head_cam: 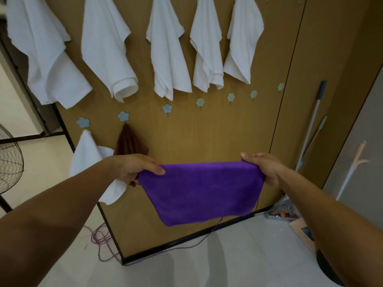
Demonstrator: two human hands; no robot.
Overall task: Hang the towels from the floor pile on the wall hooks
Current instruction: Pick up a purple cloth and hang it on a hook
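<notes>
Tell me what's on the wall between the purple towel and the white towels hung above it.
Head view: above the purple towel, only bare wooden panel carrying a row of empty flower-shaped hooks.

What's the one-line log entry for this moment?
left hand, right hand hold purple towel spread | brown towel hung | hook beside it free

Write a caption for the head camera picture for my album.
Left hand and right hand hold a purple towel stretched below the empty flower hooks.
</notes>
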